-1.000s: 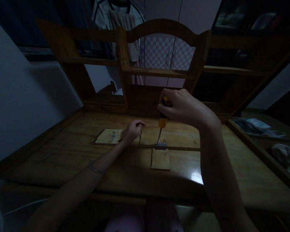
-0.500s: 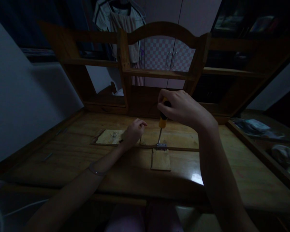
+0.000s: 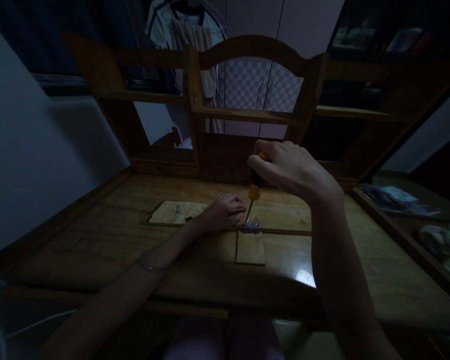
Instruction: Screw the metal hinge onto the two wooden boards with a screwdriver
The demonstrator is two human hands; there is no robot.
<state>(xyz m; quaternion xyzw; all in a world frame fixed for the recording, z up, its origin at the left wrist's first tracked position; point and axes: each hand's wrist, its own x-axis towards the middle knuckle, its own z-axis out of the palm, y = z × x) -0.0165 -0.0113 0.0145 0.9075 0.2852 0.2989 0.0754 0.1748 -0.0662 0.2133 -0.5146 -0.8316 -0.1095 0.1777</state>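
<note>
A yellow and black screwdriver (image 3: 254, 192) stands nearly upright in my right hand (image 3: 288, 167), whose fingers wrap its handle. The shaft's lower end meets a small metal hinge (image 3: 251, 228), which joins a long wooden board (image 3: 281, 219) and a small square wood piece (image 3: 250, 248) nearer to me. My left hand (image 3: 227, 212) rests on the long board just left of the hinge, fingers bent and slightly apart, with nothing visible in them. A pale patch (image 3: 174, 212) shows on the board's left part.
The wooden desk (image 3: 195, 270) has a shelf frame (image 3: 243, 116) along its back. A short thin stick (image 3: 74, 243) lies at the left. On the right, an open compartment (image 3: 405, 225) holds papers and cloth. Clothes (image 3: 195, 40) hang behind the shelf.
My left hand has moved right along the board, closer to the hinge and screwdriver. My right hand has shifted slightly right, tilting the screwdriver a little; its tip stays at the hinge.
</note>
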